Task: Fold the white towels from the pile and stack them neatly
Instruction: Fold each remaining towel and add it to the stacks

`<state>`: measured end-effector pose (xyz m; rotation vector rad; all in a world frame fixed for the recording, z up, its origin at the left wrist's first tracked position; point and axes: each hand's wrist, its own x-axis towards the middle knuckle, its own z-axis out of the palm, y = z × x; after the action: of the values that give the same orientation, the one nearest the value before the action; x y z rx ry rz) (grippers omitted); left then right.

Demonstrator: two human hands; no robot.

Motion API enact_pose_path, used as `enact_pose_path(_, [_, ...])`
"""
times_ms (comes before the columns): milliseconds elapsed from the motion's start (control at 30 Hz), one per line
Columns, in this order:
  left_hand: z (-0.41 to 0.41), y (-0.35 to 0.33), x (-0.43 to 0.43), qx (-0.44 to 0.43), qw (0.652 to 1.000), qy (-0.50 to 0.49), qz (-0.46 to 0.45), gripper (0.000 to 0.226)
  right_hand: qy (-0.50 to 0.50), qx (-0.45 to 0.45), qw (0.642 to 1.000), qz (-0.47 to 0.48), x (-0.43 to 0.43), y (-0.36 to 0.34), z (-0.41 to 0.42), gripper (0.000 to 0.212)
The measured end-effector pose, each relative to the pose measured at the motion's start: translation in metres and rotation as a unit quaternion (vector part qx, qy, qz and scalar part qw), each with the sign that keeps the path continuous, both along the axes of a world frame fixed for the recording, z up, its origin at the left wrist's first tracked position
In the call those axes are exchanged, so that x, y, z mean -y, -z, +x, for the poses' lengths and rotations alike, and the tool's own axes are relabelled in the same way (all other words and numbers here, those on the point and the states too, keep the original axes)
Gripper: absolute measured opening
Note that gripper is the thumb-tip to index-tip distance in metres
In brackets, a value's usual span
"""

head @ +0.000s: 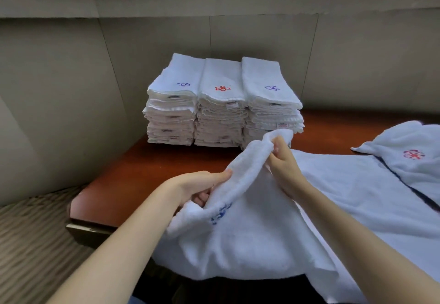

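Two hands pinch one towel [238, 232] edge: left hand [197, 187] nearer, right hand [283, 163] farther, each grip clenched on cloth; the edge runs diagonally toward the stacks [221, 103] on the worktop [133, 175].

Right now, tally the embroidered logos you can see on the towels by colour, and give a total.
Blue logos: 3, on the left stack, on the right stack and on the held towel.
Red logos: 2, on the middle stack and on the loose towel at the right, which also shows some blue.
Total: 5
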<state>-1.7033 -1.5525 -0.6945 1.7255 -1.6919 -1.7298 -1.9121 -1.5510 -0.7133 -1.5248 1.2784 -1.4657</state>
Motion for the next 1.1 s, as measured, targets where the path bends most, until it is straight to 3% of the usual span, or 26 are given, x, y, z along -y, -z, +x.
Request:
enact_pose_path(200, [-0.001, -0.009, 0.003, -0.048, 0.984, -0.066, -0.159, 0.035, -0.001, 0.003, 1.000, 0.006, -0.008, -0.001, -0.007, 0.017])
enact_pose_path(300, [0.009, -0.021, 0.001, -0.028, 0.953, -0.123, -0.274, 0.033, 0.010, -0.033, 0.999, 0.004, -0.010, 0.001, -0.011, 0.020])
enact_pose_path(367, [0.020, -0.031, 0.003, 0.019, 0.895, -0.177, -0.409, 0.036, 0.011, -0.043, 0.999, 0.008, -0.010, 0.005, -0.012, 0.021])
enact_pose_path(400, [0.029, -0.037, 0.005, 0.055, 0.849, -0.216, -0.480, 0.041, 0.005, -0.069, 0.998, 0.013, -0.011, 0.008, -0.013, 0.026])
enact_pose_path(467, [0.051, -0.047, 0.012, 0.117, 0.747, -0.294, -0.585, 0.039, -0.023, -0.179, 0.983, 0.026, -0.012, 0.018, -0.020, 0.047])
enact_pose_path(500, [0.060, -0.048, 0.017, 0.140, 0.713, -0.313, -0.611, 0.031, -0.041, -0.258, 0.965, 0.035, -0.012, 0.024, -0.024, 0.052])
enact_pose_path(533, [0.066, -0.047, 0.021, 0.173, 0.708, -0.311, -0.610, 0.027, -0.050, -0.354, 0.933, 0.039, -0.012, 0.031, -0.027, 0.049])
enact_pose_path(600, [0.072, -0.032, 0.030, 0.267, 0.786, -0.237, -0.504, 0.053, -0.046, -0.504, 0.863, -0.002, -0.014, 0.040, -0.029, 0.035])
enact_pose_path(633, [0.072, -0.021, 0.032, 0.309, 0.828, -0.190, -0.427, 0.064, -0.040, -0.521, 0.852, -0.030, -0.015, 0.042, -0.029, 0.028])
enact_pose_path(700, [0.067, 0.001, 0.032, 0.381, 0.871, -0.098, -0.295, 0.066, -0.015, -0.525, 0.848, -0.065, -0.018, 0.040, -0.028, 0.021])
enact_pose_path(800, [0.053, 0.030, 0.027, 0.412, 0.888, 0.020, -0.204, 0.068, 0.050, -0.554, 0.828, -0.068, -0.019, 0.036, -0.034, 0.022])
enact_pose_path(867, [0.043, 0.042, 0.024, 0.406, 0.894, 0.034, -0.186, 0.071, 0.084, -0.566, 0.819, -0.040, -0.016, 0.030, -0.046, 0.025])
enact_pose_path(1000, [0.042, 0.043, 0.024, 0.404, 0.892, -0.012, -0.204, 0.060, 0.177, -0.527, 0.828, 0.068, -0.017, 0.022, -0.088, 0.031])
enact_pose_path(1100, [0.040, 0.030, 0.031, 0.423, 0.863, -0.086, -0.264, 0.043, 0.184, -0.541, 0.802, 0.177, -0.028, 0.023, -0.118, 0.034])
